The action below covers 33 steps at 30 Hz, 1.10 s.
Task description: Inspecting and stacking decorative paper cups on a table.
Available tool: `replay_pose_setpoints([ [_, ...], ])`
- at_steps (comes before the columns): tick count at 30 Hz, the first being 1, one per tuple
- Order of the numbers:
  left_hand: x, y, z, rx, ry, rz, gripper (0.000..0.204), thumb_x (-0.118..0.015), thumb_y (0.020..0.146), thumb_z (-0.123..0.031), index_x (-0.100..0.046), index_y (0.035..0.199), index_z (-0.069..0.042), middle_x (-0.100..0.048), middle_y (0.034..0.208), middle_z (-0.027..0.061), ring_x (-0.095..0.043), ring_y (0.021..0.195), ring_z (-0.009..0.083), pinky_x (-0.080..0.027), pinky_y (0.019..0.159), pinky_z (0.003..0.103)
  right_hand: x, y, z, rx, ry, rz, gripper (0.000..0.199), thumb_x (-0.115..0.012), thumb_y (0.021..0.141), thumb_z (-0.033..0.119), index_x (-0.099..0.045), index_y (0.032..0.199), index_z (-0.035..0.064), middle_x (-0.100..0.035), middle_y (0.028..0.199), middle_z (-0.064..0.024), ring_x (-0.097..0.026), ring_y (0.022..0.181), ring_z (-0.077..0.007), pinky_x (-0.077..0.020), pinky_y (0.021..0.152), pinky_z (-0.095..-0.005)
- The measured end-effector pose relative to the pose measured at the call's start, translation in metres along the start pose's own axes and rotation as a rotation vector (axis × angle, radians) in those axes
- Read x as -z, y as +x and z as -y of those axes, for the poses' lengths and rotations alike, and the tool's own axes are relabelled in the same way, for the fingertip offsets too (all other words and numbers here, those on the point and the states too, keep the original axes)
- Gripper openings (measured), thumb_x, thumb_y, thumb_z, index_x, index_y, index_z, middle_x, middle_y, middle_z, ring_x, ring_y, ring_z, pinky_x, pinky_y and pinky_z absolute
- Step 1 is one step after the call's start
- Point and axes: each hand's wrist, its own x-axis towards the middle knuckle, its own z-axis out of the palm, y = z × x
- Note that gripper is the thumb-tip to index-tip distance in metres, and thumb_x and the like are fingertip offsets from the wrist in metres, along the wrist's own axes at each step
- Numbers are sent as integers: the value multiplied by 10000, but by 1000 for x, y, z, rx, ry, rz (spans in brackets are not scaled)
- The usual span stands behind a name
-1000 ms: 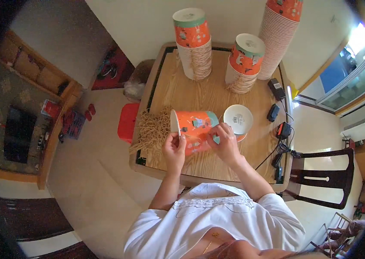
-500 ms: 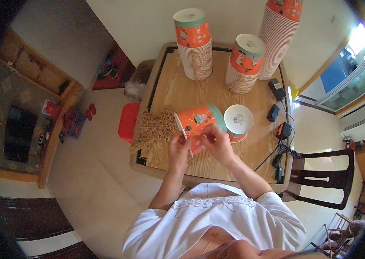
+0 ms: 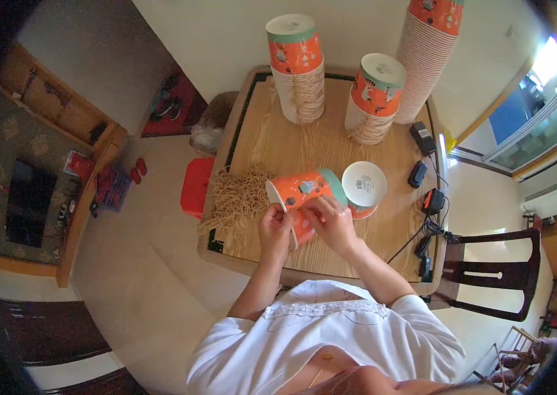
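An orange paper bucket with a green band and small printed figures lies on its side in front of me, its white rim toward the left. My left hand grips that rim, fingers closed on it. Against the bucket's side my right hand has its fingertips pinched together; what they hold, if anything, is too small to tell. A tangled heap of tan cord lies left of the bucket. Just to the right an upside-down bucket shows its white base.
Two shorter bucket stacks, with tan cords hanging at their rims, stand at the back. A tall stack rises behind them. Black power adapters and cables run along the table's right edge, near a dark chair.
My right hand's fingers have shifted slightly and now rest closer against the bucket's side. The bucket has turned a little; my left hand stays at its rim.
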Motion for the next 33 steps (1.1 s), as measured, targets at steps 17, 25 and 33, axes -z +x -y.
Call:
replay_pose_setpoints([
  [17,2,3,1,-197,274,42,50,-583,791,6,-548,818,-18,-569,748,-19,-515,672,27,-426,599,190,14,14,-6,39,121,150,137,-642,738,24,-585,863,22,-561,851,-115,-584,744,-255,-478,615,-341],
  [25,13,18,11,-215,87,-105,62,-587,806,-45,-552,854,-27,-585,805,3,-528,676,58,-442,583,212,17,17,-15,-161,96,-32,92,-608,768,15,-531,818,8,-522,771,-115,-551,687,-263,-455,574,-336],
  [33,41,65,9,139,-389,-76,331,-513,821,-132,-516,1128,-6,-589,1061,97,-589,946,178,-519,777,307,4,-36,-30,-158,131,-79,134,-654,762,33,-554,850,25,-546,771,-67,-539,693,-154,-444,626,-273],
])
